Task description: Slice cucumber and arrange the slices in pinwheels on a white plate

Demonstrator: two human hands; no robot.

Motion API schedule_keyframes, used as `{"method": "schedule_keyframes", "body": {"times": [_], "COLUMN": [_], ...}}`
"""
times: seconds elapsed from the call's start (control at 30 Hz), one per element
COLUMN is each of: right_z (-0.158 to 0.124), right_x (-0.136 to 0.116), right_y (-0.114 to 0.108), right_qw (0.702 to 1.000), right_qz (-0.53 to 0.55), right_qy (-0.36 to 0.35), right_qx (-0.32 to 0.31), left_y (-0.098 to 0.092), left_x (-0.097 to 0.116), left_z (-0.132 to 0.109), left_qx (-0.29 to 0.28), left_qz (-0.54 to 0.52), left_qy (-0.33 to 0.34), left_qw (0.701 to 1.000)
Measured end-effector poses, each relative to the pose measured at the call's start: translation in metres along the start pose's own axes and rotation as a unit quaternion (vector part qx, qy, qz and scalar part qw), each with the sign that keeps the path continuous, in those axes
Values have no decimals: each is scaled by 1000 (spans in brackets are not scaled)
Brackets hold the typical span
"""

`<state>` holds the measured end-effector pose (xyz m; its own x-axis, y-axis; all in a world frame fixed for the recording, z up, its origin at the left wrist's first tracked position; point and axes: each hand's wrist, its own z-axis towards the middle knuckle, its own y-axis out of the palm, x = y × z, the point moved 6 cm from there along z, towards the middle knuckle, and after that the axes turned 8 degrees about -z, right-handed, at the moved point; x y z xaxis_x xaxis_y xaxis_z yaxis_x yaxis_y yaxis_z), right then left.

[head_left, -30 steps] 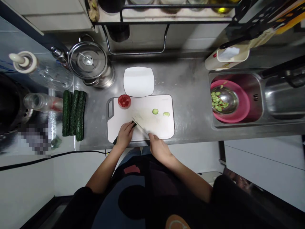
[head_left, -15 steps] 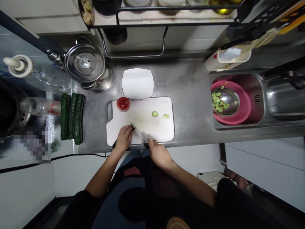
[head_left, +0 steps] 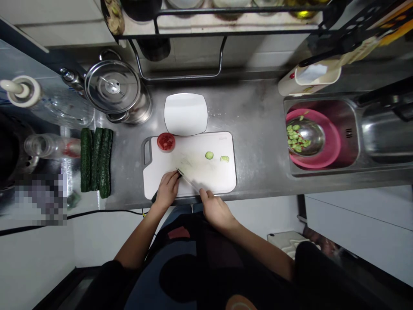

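My left hand point(head_left: 167, 189) is curled over a dark cucumber whose end pokes out under it at the near left corner of the white cutting board point(head_left: 219, 172). My right hand point(head_left: 215, 207) grips the handle of a knife point(head_left: 187, 180); the blade slants up-left with its tip beside my left fingers. Two cucumber slices point(head_left: 209, 155) lie on the board's right part. A cut tomato half point(head_left: 166, 141) sits at the board's far left corner.
A white plate point(head_left: 186, 113) lies behind the board. Several whole cucumbers point(head_left: 95, 161) lie at left beside a lidded steel pot point(head_left: 112, 88) and bottles. At right, the sink holds a pink basin point(head_left: 329, 148) with a steel bowl of green pieces point(head_left: 298, 137).
My hands have barely shifted; the knife stays against the cucumber by my left fingers. The camera view drifted slightly, so everything sits a little lower and further left in the picture.
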<state>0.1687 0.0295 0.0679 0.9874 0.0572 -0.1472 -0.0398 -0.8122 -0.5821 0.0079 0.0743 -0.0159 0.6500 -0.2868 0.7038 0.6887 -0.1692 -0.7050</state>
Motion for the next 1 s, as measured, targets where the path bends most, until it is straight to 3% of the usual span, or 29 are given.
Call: {"method": "schedule_keyframes", "body": {"times": [0.83,1.0], "right_z": [6,10], "right_x": [-3,-4], "right_y": [-5,-4], "right_qw": [1000,1000], "right_qz": [5,5], "right_qy": [-30,-30], "right_qx": [4,-2], "left_y": [-1,-4], "left_x": [3,8], "left_z": [1,1], "left_qx": [5,26], "left_qz": [6,3], "left_qy": [8,43], "left_qw": [1000,999]}}
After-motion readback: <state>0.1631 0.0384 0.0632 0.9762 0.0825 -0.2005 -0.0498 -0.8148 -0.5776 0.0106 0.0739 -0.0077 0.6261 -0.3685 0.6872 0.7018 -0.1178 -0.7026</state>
